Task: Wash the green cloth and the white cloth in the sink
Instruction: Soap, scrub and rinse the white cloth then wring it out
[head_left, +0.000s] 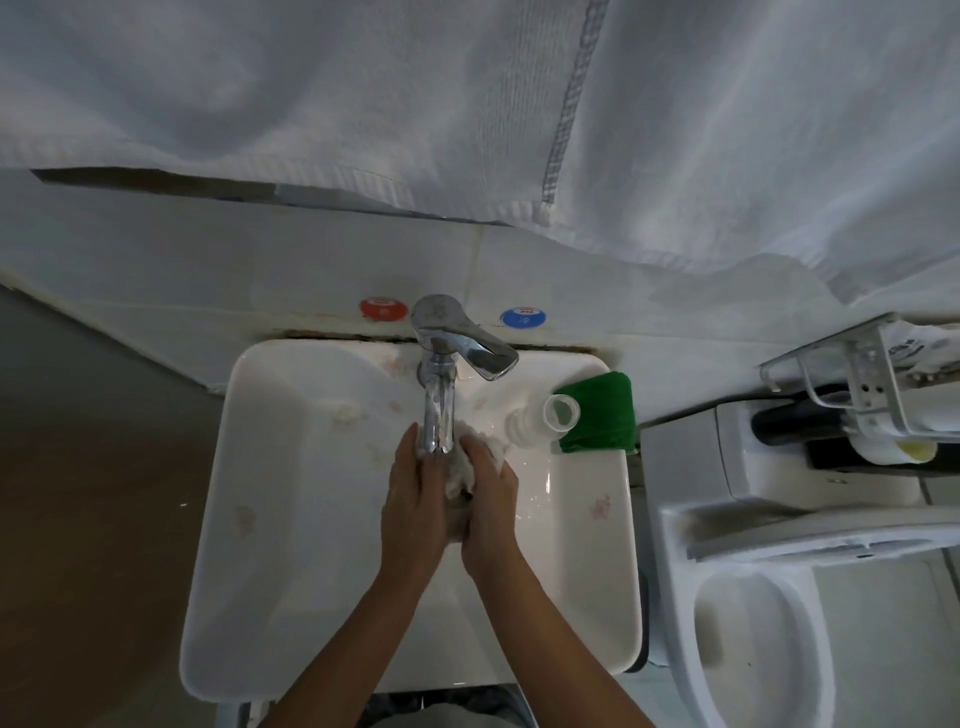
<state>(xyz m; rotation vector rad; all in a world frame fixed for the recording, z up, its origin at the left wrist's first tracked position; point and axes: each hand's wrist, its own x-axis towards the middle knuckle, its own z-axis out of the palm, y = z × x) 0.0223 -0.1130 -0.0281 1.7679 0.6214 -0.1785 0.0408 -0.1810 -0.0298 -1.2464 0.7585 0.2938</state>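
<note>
Your left hand (415, 499) and right hand (491, 506) are pressed together over the middle of the white ceramic sink (270, 519), with the crumpled, wet white cloth (460, 475) squeezed between the palms directly under the chrome tap spout (439, 415). Your fingers lie close together and curl over the wad on both sides; the fingertips point away from you toward the tap, and the cloth bulges out past them toward the right. The folded green cloth (600, 413) sits on the sink's far right corner, well apart from the hands, its long side running along the right rim. It lies forward and to the right of your right hand, so that hand is clearly the nearer one for reaching it. A clear plastic bottle (545, 418) lies on its side between your hands and the green cloth, touching or just beside its left edge, so reach past it with care.
</note>
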